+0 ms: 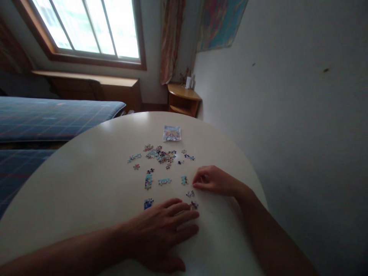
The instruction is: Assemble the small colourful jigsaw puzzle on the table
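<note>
My left hand (161, 232) lies palm down on the near part of the table, fingers stretched out and spread. Its fingertips reach a small joined cluster of jigsaw pieces (194, 205), and its back edge is near a dark blue cluster (148, 203). My right hand (211, 181) rests on its side to the right, fingers curled towards the thumb; anything between the fingertips is hidden. Just left of it is a light blue joined pair (184, 180), with pale pieces (190, 194) below. Farther left lie a blue strip (165, 181) and an upright joined section (148, 181).
Loose jigsaw pieces (163, 155) lie heaped mid-table. Behind them is a printed picture packet (171, 133). The round white table (94, 184) stands beside a plaid-covered bed (57, 119) on the left and a white wall (301, 126) on the right. A corner shelf (184, 92) stands behind.
</note>
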`<state>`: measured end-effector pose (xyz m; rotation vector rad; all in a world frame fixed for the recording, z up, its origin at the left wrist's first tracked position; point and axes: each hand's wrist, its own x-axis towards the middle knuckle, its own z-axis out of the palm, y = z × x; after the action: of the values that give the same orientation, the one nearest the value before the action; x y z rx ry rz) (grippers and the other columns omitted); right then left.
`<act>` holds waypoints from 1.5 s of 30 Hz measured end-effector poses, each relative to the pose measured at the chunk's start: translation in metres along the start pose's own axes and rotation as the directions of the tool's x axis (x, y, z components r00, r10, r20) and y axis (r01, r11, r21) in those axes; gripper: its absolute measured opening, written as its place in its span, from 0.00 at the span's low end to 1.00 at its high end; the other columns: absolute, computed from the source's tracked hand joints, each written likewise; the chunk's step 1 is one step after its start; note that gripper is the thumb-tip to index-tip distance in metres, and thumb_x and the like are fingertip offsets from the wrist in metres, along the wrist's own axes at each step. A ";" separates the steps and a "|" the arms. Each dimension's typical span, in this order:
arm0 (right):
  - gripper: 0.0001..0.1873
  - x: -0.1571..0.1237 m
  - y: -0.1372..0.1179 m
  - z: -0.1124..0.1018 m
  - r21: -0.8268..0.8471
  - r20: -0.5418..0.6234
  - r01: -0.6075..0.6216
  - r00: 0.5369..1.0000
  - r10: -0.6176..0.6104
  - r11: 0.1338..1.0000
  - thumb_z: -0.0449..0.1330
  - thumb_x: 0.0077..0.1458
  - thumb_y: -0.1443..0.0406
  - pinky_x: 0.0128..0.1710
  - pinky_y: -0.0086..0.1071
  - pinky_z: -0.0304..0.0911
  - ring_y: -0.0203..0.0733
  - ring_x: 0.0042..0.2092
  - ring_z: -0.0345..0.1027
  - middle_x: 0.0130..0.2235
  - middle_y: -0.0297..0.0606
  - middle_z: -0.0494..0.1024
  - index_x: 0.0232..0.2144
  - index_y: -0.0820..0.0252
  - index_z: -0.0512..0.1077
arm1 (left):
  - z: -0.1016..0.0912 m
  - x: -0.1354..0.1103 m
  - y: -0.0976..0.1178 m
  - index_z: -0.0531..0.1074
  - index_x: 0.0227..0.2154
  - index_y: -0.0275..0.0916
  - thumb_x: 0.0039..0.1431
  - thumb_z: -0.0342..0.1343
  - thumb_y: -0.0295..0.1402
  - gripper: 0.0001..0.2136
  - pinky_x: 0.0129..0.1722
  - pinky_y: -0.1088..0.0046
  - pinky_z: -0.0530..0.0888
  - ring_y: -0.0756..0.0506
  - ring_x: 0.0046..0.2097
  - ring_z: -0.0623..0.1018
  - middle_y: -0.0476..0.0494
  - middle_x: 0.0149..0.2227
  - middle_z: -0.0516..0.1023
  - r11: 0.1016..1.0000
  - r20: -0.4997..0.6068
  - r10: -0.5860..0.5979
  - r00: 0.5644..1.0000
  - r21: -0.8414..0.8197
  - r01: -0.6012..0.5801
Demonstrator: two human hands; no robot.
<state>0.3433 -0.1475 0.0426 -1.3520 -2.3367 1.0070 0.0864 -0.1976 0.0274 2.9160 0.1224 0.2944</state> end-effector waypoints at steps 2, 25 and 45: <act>0.10 0.000 0.001 0.000 -0.006 -0.005 -0.004 1.000 0.004 1.000 0.63 0.55 0.60 0.31 0.28 0.58 0.35 0.31 0.64 0.29 0.35 0.75 0.35 0.62 0.79 | 0.006 0.000 0.000 0.67 0.54 0.35 0.66 0.46 0.50 0.25 0.58 0.58 0.64 0.39 0.53 0.72 0.38 0.55 0.72 0.999 -0.027 0.038 0.999 0.018 -0.038; 0.11 0.002 0.006 0.002 0.011 -0.022 -0.019 1.000 0.020 1.000 0.62 0.55 0.61 0.29 0.27 0.56 0.34 0.29 0.62 0.27 0.34 0.73 0.35 0.62 0.79 | 0.004 -0.001 0.001 0.70 0.52 0.35 0.67 0.46 0.46 0.21 0.59 0.60 0.65 0.40 0.56 0.71 0.39 0.56 0.73 0.990 -0.081 0.062 0.995 0.128 -0.051; 0.11 0.007 0.016 0.005 -0.008 -0.106 -0.067 0.992 0.066 0.998 0.61 0.56 0.60 0.29 0.28 0.56 0.34 0.29 0.63 0.28 0.35 0.75 0.35 0.62 0.78 | 0.003 -0.006 -0.014 0.56 0.64 0.34 0.65 0.47 0.35 0.25 0.65 0.60 0.58 0.41 0.65 0.61 0.40 0.66 0.60 0.993 -0.033 -0.085 0.996 0.081 0.088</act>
<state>0.3474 -0.1391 0.0276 -1.4594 -2.2368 0.9181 0.0808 -0.1852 0.0201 2.9784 0.2708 0.3261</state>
